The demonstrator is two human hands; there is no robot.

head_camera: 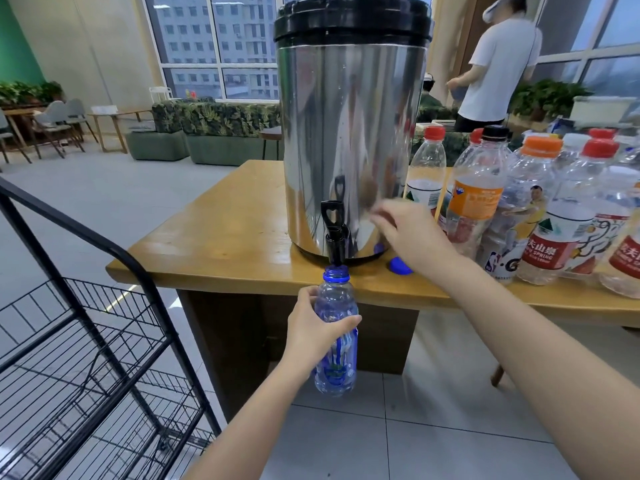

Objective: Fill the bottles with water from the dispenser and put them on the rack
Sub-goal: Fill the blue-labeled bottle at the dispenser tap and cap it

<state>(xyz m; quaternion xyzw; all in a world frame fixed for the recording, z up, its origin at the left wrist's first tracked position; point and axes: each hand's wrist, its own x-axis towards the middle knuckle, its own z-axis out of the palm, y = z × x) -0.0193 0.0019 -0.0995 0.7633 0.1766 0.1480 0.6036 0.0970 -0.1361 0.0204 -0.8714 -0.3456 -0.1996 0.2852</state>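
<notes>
A tall steel dispenser (349, 133) with a black lid stands on the wooden table (225, 244); its black tap (334, 233) hangs over the front edge. My left hand (311, 332) grips a clear bottle with a blue label (337, 362), uncapped, its mouth right under the spout. My right hand (398, 225) is blurred beside the dispenser's lower right, fingers apart, holding nothing. A blue cap (400, 265) lies on the table under that wrist. Several empty capped bottles (478, 199) crowd the table's right side. The black wire rack (90, 358) stands at the lower left.
A person in a white shirt (498, 60) stands behind the table at the right. Green sofas (214, 129), chairs and small tables fill the room at the back left. Grey tiled floor (433, 427) lies below the table.
</notes>
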